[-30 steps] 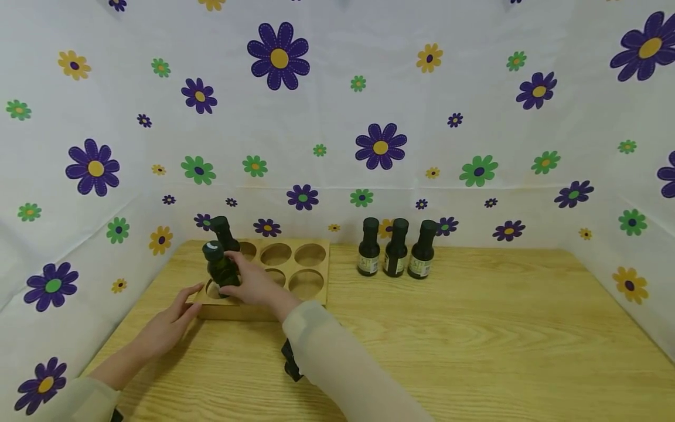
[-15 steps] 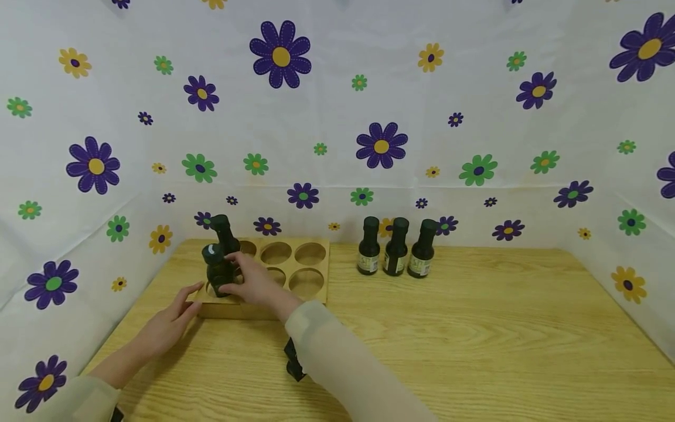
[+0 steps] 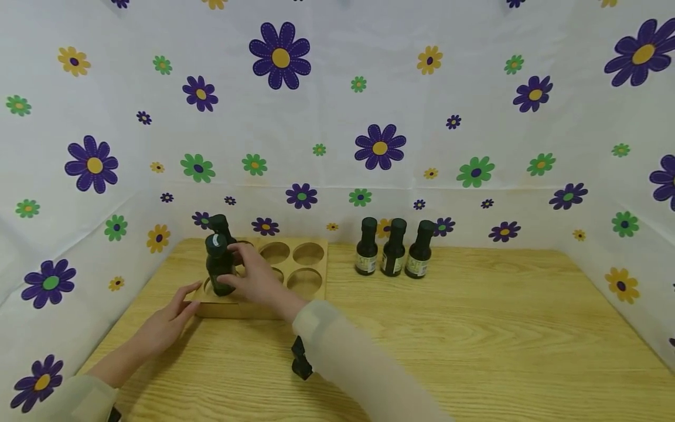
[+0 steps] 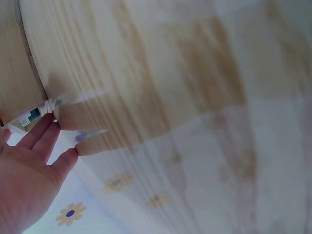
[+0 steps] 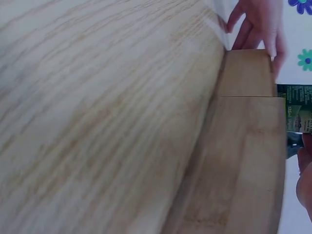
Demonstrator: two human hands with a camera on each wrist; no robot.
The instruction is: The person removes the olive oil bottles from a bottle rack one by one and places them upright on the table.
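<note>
Our right hand (image 3: 258, 281) grips a dark glass bottle (image 3: 219, 266) upright in the wooden rack's (image 3: 295, 293) lower-left hole; our left hand (image 3: 169, 322), fingers relaxed, braces the rack's corner. Next, we judge, seat it squarely before loosening the fingers.

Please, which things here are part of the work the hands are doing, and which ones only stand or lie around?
In use:
- bottle, gripped by the right hand, standing in the rack's front-left hole
- wooden rack, left hand touching its front-left corner
- second bottle behind, already in the rack

Around:
- three bottles standing on the table
- flowered cloth behind
</note>
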